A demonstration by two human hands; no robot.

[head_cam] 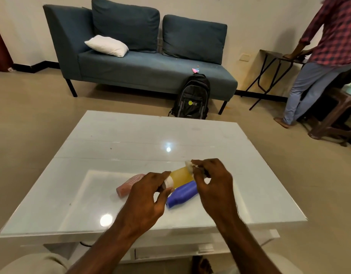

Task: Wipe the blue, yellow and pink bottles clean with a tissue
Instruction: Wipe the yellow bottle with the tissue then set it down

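Above the white glossy table (131, 139) I hold the yellow bottle (180, 177) tilted. My left hand (149, 196) grips its lower, white-capped end. My right hand (212, 180) presses a crumpled white tissue (189, 165) against the bottle's upper end. The blue bottle (182, 194) lies on its side on the table just beneath the yellow one, between my hands. The pink bottle (129, 183) lies on its side to the left, partly hidden behind my left hand.
A blue sofa (151, 64) with a white pillow (107, 45) stands behind the table, a black backpack (192, 97) leaning against it. At the right a person in a checked shirt (332, 30) stands by a folding table (277, 56) and a brown stool (336, 119).
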